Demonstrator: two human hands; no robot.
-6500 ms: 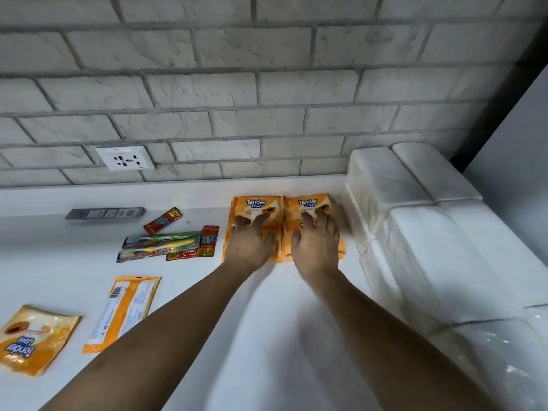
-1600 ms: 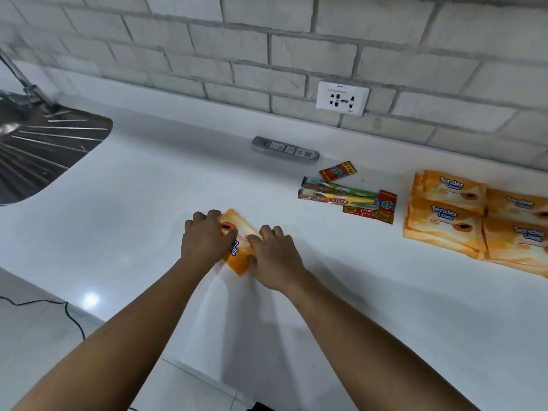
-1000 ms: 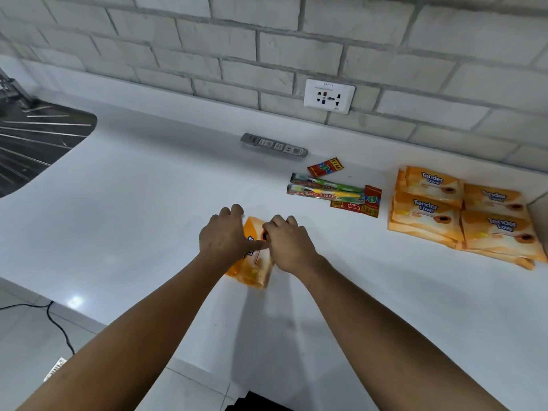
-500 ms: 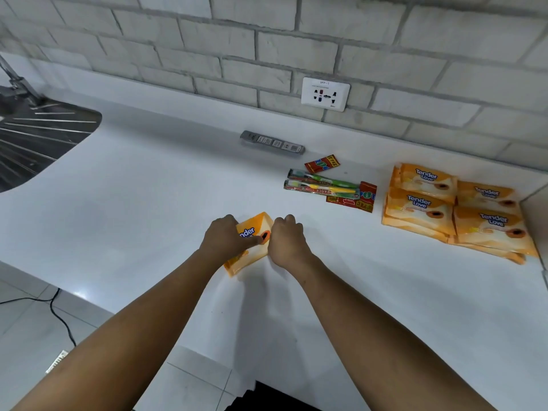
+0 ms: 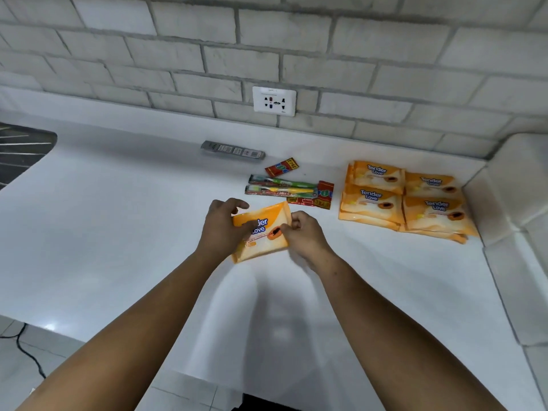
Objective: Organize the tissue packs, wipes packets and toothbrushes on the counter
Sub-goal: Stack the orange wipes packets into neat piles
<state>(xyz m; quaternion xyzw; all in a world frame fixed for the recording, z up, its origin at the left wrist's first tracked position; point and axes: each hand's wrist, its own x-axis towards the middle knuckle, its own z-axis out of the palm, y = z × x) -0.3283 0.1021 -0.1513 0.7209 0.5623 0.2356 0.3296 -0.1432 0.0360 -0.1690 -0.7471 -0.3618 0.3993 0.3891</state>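
An orange wipes packet (image 5: pixel 267 232) is held above the white counter (image 5: pixel 118 221) between both hands. My left hand (image 5: pixel 221 229) grips its left edge, thumb across the front. My right hand (image 5: pixel 304 237) pinches its right edge. Several more orange wipes packets (image 5: pixel 403 200) lie stacked in a neat block at the right. Two packaged toothbrushes (image 5: pixel 281 186), one green and one yellow, lie side by side behind the held packet, with red packaging (image 5: pixel 324 192) at their right end. White tissue packs (image 5: pixel 516 203) line the far right.
A small red sachet (image 5: pixel 281 167) and a grey strip (image 5: pixel 232 149) lie near the wall. A wall socket (image 5: pixel 274 100) sits above them. A sink drainer (image 5: pixel 20 152) shows at the left edge. The counter's front edge runs below my forearms, with floor and a black cable beyond.
Both hands have picked the orange packet up from the left of the counter and carried it rightward toward the toothbrushes and the stacked packets; it now faces label up.
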